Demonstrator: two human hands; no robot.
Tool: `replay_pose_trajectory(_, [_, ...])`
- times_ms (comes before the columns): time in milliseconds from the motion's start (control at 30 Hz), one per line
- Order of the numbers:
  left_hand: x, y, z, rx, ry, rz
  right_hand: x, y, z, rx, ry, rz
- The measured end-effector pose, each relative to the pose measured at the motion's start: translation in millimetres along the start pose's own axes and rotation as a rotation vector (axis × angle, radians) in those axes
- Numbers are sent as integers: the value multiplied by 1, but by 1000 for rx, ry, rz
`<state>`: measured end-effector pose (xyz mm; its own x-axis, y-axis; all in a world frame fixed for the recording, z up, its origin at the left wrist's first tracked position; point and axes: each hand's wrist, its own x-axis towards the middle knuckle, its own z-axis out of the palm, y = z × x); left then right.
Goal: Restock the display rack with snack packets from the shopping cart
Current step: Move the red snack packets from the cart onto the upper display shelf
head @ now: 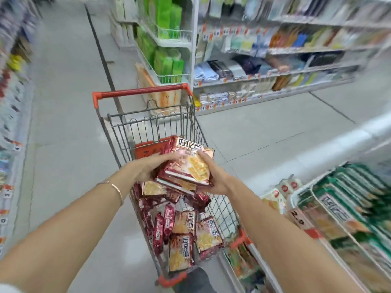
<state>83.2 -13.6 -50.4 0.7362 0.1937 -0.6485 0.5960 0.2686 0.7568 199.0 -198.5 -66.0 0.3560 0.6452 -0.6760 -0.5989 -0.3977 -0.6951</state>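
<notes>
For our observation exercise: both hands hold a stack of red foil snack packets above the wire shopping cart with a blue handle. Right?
No: the head view shows a red handle, not blue. The left hand and right hand hold the stack of red foil snack packets above the wire shopping cart.

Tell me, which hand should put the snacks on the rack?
Probably the right hand. Both hands grip the snack packets above the shopping cart, but the display rack stands on the right side, nearer the right hand than the left hand.

Glossy foil-like snack packets (186,166); grey metal-wire shopping cart (152,127); smooth red plastic handle (139,92).
</notes>
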Motion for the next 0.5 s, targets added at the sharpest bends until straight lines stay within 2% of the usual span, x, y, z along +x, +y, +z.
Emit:
replay_pose_trajectory(133, [-42, 44, 52, 4, -87, 56, -70, -25, -4, 55, 104, -153])
replay_pose_trajectory(267, [-70, 94, 117, 59, -222, 186, -159, -53, -30, 75, 255, -333])
replay_pose_trajectory(500, [-123, 188, 304, 236, -533, 392, -362, -73, -115, 19, 647, -560])
